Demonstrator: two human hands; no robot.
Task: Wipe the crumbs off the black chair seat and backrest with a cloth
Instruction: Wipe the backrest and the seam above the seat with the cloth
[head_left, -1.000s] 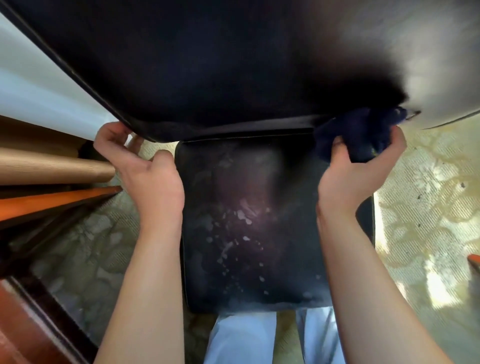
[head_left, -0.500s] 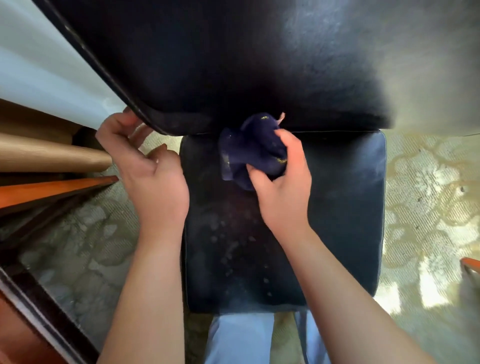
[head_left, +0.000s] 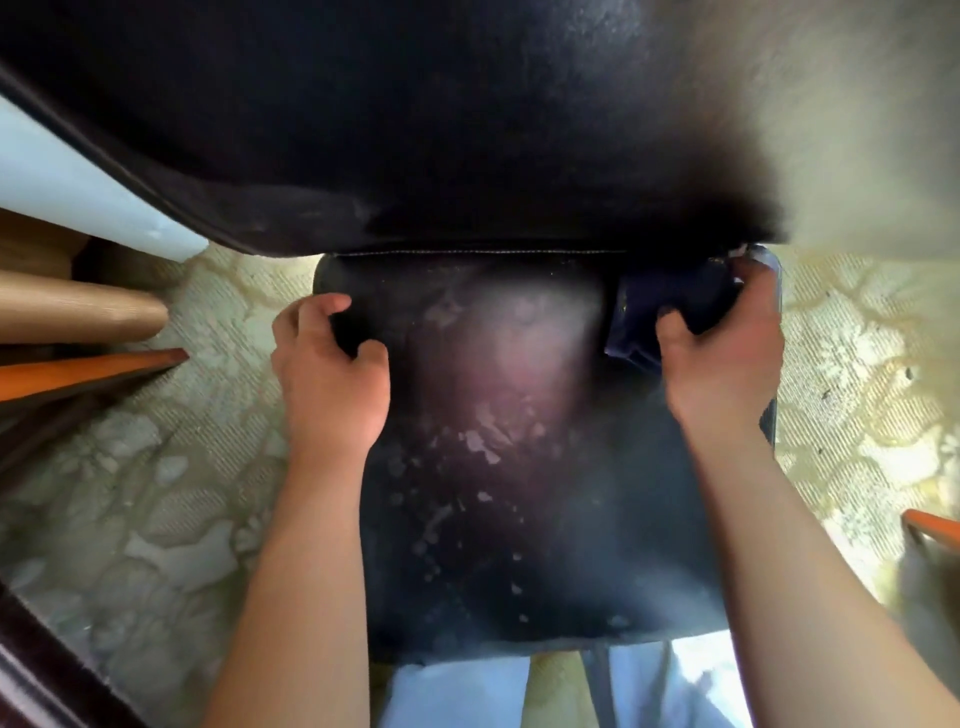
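The black chair seat (head_left: 519, 545) lies below me, with pale crumbs (head_left: 480, 447) scattered over its middle and front. Its black backrest (head_left: 415, 130) fills the top of the view. My right hand (head_left: 727, 358) is shut on a dark blue cloth (head_left: 670, 306) pressed on the seat's back right corner, just under the backrest. On the seat's left edge, near the back, my left hand (head_left: 332, 374) curls its fingers around the rim.
Patterned pale carpet (head_left: 171, 467) surrounds the chair. Tan and orange furniture pieces (head_left: 78, 338) jut in from the left, a dark wooden edge (head_left: 41, 675) is at bottom left, and an orange corner (head_left: 930, 525) at right. My light trousers (head_left: 457, 691) show below the seat's front.
My right hand has swept the cloth from the seat's back middle to its back right corner. My left hand has dropped from the backrest's lower left corner to the seat's left edge.
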